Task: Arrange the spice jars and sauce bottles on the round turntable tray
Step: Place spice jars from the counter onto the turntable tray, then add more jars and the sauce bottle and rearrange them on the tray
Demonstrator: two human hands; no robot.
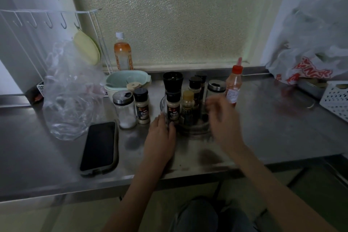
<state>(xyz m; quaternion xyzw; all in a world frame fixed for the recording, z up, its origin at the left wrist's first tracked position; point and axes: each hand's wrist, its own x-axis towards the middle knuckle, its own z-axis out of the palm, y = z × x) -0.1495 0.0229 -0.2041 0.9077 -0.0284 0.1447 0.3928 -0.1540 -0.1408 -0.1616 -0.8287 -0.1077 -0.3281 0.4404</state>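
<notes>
**Steel counter, clear turntable tray part-loaded**

Stainless-steel counter carries all items, listed left to right. A crumpled clear plastic bag stands at far left. A black smartphone in a grey case lies flat near the front edge. Behind it, a glass salt shaker with a metal lid and a black-capped jar of pale powder stand touching each other, just beside the tray but off it.

The round clear plastic turntable tray sits at centre. On it stand a tall black pepper grinder, a black-capped white-pepper jar, a yellow-capped dark bottle and further dark-capped jars behind. A steel-lidded glass jar stands at the tray's right rear; whether it rests on the tray cannot be determined.

The left hand lies palm-down, fingers resting on the tray's left rim beside the white-pepper jar. The right hand hovers over the tray's right side; motion blur hides whether its fingers are spread or pinching. A red-capped orange sauce bottle stands just right of the tray.
</notes>
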